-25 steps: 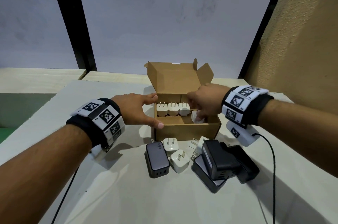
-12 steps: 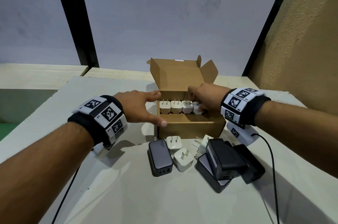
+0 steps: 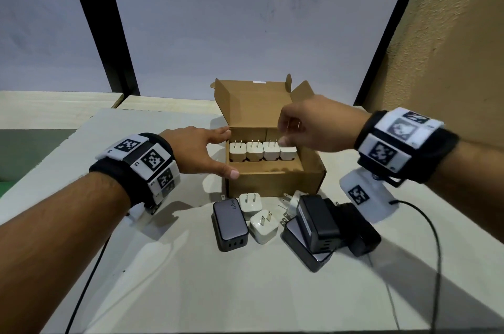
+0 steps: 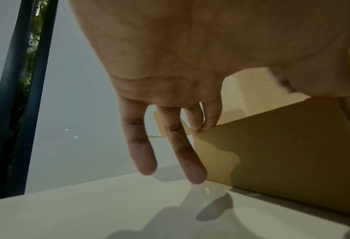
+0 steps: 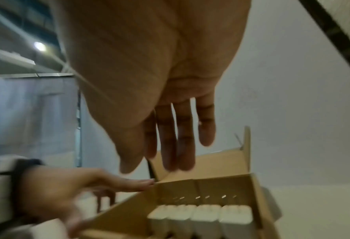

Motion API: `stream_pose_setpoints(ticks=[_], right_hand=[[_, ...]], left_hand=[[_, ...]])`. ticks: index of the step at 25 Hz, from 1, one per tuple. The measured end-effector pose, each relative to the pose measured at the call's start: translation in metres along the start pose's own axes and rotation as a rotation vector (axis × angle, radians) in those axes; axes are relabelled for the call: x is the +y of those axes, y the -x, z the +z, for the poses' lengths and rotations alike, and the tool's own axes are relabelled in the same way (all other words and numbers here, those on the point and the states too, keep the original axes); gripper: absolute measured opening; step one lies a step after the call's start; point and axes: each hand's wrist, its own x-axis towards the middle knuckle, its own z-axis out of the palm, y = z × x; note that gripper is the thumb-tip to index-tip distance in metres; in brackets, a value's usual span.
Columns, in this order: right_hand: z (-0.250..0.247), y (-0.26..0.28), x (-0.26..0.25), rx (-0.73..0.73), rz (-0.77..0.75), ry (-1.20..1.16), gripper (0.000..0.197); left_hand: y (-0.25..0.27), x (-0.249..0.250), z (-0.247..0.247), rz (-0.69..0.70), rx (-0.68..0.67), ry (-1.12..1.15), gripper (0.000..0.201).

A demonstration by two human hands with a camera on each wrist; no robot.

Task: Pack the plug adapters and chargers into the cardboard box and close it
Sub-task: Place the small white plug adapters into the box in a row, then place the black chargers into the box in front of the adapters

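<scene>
I see the cardboard box (image 3: 275, 183) standing open at the table's (image 3: 163, 265) centre, lid flap upright at its 12 o'clock side. Four white plug adapters (image 3: 262, 151) sit in a row against the back wall inside, prongs up, touching side by side. My left hand (image 3: 200, 149) braces the box's 9 o'clock wall, fingers straight along the rim and thumb on the near corner, gripping nothing. My right hand (image 3: 313, 127) hovers above the box's 3 o'clock end, fingers relaxed and extended, holding nothing; its thumb tip seems close to the rightmost adapter, though I can't tell if they touch. At 6 o'clock of the box lie a dark charger marked 65W (image 3: 230, 224), two white adapters (image 3: 257, 216), another white one partly hidden, and a stack of black chargers (image 3: 324, 227) at 5 o'clock.
</scene>
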Motion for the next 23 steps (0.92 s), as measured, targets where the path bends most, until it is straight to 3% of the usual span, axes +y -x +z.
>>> stream_pose_setpoints(ticks=[4, 8, 14, 18, 23], right_hand=[[-0.007, 0.064, -0.025, -0.202, 0.007, -0.042, 0.038], [0.011, 0.093, -0.035, -0.241, 0.089, 0.065, 0.058], [0.018, 0.099, -0.032, -0.182, 0.112, -0.129, 0.039], [-0.004, 0.090, -0.026, -0.057, 0.076, -0.259, 0.046], [-0.009, 0.042, -0.028, 0.083, 0.085, -0.274, 0.055]], left_hand=[[0.001, -0.001, 0.002, 0.012, -0.015, 0.046, 0.121], [0.002, 0.000, 0.003, 0.008, -0.030, 0.065, 0.137], [0.003, 0.003, 0.001, -0.006, -0.030, 0.074, 0.137], [0.001, 0.001, 0.002, -0.019, -0.007, 0.074, 0.118], [-0.002, 0.000, 0.001, -0.012, -0.016, 0.057, 0.112]])
